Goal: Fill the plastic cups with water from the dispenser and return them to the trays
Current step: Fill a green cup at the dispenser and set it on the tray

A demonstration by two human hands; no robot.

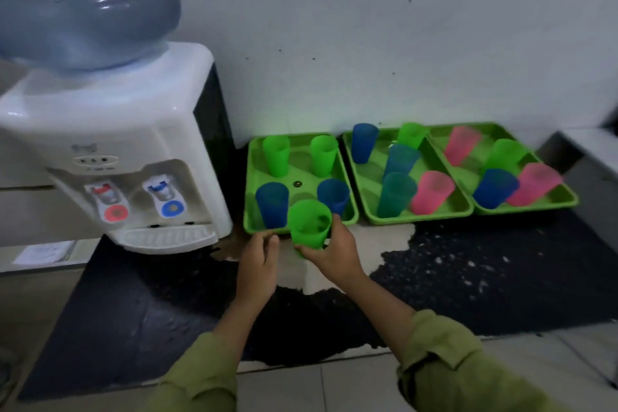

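My right hand grips a green plastic cup from below, just in front of the left green tray. My left hand hovers beside the cup with loosely curled fingers, holding nothing. That tray holds two green cups at the back and two blue cups at the front. The white water dispenser stands to the left, with a red tap, a blue tap and a drip grille. Whether the held cup has water in it I cannot tell.
Two more green trays, the middle tray and the right tray, hold several blue, green, teal and pink cups. All sit on a dark worn mat against a white wall. A large blue bottle tops the dispenser.
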